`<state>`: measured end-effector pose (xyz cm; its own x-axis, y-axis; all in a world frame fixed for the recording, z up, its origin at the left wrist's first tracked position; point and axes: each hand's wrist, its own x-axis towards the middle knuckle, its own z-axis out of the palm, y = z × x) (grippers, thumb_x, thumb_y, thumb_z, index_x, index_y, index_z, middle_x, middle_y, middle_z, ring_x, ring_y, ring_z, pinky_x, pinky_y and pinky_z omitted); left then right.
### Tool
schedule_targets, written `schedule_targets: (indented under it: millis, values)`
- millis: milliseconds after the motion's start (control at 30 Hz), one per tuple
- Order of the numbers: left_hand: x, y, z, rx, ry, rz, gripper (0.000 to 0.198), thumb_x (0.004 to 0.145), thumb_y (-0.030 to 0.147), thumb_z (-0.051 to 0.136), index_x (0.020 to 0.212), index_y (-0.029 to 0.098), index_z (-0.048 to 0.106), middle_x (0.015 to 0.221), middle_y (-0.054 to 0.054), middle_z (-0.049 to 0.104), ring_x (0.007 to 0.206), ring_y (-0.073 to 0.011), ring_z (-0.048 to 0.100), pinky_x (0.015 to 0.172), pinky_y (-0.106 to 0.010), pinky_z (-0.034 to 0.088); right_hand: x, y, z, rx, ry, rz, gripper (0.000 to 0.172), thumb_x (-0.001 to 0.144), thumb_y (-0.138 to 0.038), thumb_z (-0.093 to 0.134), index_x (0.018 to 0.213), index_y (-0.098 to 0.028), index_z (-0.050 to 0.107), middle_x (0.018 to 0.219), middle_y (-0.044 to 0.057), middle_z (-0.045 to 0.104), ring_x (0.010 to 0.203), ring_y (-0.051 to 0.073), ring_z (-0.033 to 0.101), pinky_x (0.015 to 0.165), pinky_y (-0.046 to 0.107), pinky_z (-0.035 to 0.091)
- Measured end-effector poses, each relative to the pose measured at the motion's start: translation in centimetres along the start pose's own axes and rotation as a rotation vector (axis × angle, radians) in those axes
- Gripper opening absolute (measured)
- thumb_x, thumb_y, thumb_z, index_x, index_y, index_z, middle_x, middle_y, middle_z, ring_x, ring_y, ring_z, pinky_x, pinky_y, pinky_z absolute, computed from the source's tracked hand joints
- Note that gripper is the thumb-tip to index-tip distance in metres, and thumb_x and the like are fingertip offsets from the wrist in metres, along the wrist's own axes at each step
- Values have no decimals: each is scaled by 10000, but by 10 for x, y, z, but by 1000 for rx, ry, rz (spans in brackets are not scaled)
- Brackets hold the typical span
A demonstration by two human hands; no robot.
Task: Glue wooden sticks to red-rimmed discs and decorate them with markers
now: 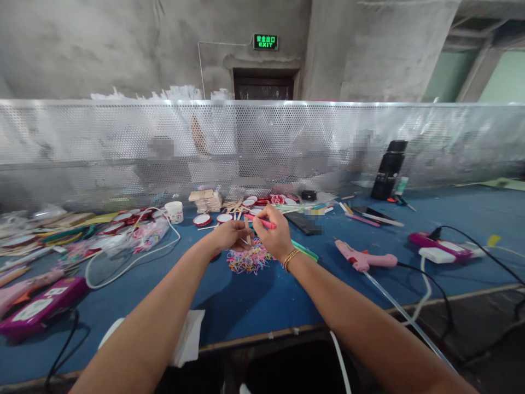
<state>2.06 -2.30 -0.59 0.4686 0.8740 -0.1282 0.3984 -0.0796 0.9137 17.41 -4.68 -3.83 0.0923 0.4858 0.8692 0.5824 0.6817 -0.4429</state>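
Note:
My right hand (274, 234) is closed around a pink stick (262, 222), held near its middle above the blue table. A gold bracelet (291, 256) circles that wrist. My left hand (230, 235) is pinched shut just to the left, its fingertips meeting the right hand's; a thin pale wooden stick seems to be in them, but it is too small to be sure. Right below both hands lies a heap of small coloured rubber bands (248, 261).
A pink glue gun (363, 258) with cable lies right of my hands. Purple power strips sit at far right (438, 246) and near left (41, 309). Red-and-white discs (202, 220), wooden sticks, a white cup (174, 211) and a black bottle (389, 169) stand before the perforated metal screen (82, 142).

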Motion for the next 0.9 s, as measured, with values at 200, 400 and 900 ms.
schedule_targets:
  millis: [200, 400, 900]
  values:
    - [0, 0, 0, 8, 2, 1, 357, 706, 454, 730, 849, 147, 618, 779, -65, 714, 603, -139, 664, 567, -243, 493, 0, -1, 0, 5, 3, 1, 76, 797, -183, 525, 733, -214, 499, 704, -5, 573, 720, 164, 525, 716, 296, 403]
    - [-1, 1, -1, -9, -8, 8, 384, 679, 469, 748, 843, 148, 620, 775, -67, 712, 603, -138, 664, 561, -237, 483, 0, -1, 1, 3, -2, -2, 90, 796, -193, 532, 715, -215, 498, 697, -2, 578, 718, 166, 526, 709, 297, 403]
    - [1, 0, -2, -16, -9, 9, 389, 683, 488, 741, 812, 145, 612, 763, -67, 715, 586, -126, 655, 551, -221, 472, 0, -1, 0, -12, 1, 2, 90, 800, -195, 530, 718, -217, 498, 702, -1, 583, 726, 169, 528, 717, 299, 398]
